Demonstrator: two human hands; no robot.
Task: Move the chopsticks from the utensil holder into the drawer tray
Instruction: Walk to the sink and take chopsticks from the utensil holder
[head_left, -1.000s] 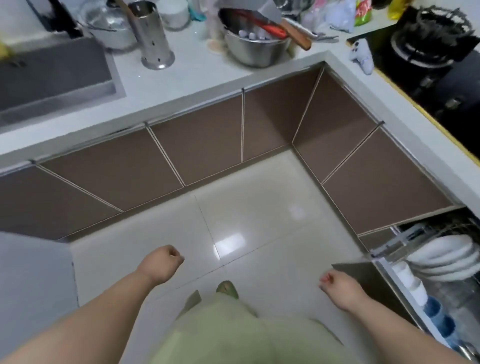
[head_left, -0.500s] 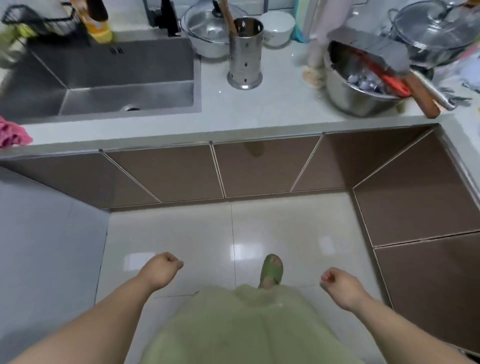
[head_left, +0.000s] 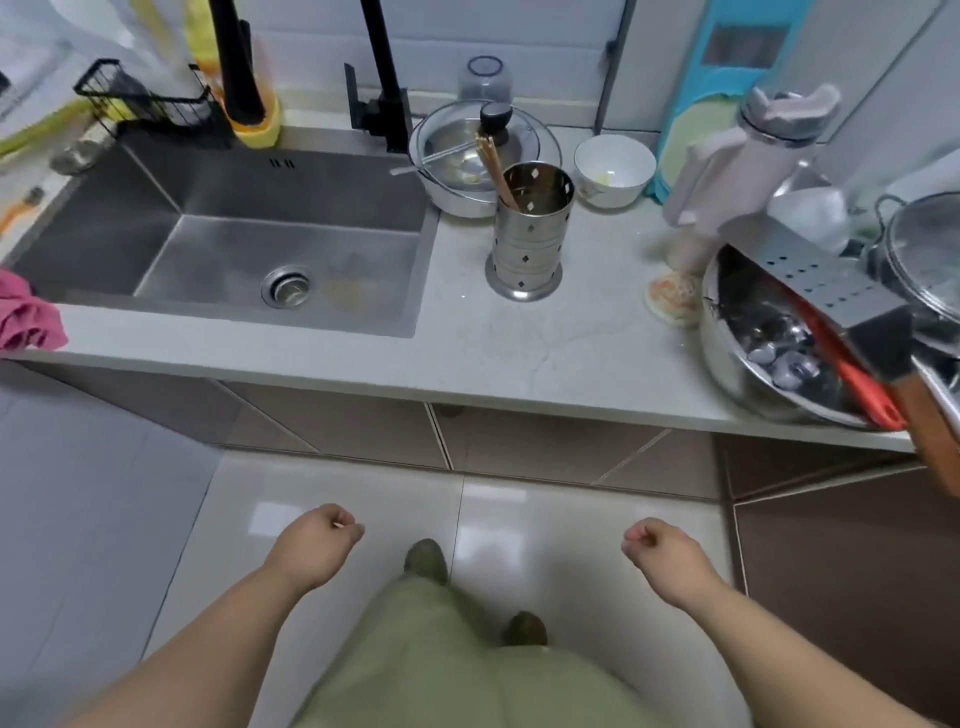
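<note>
Approach stage: I see both fists, left hand (head_left: 317, 540) and right hand (head_left: 662, 551), loosely curled and empty; chopsticks (head_left: 496, 171) stand in the utensil holder (head_left: 530, 234) at twelve o'clock, awaiting a reach.

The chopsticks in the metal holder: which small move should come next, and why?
Probably raise the right hand toward the chopsticks. They still lean in the holder on the counter, and both hands, the left hand too, hang low, loosely curled and holding nothing.

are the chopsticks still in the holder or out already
Still in: the chopsticks stick up out of the upright metal utensil holder by the sink.
</note>
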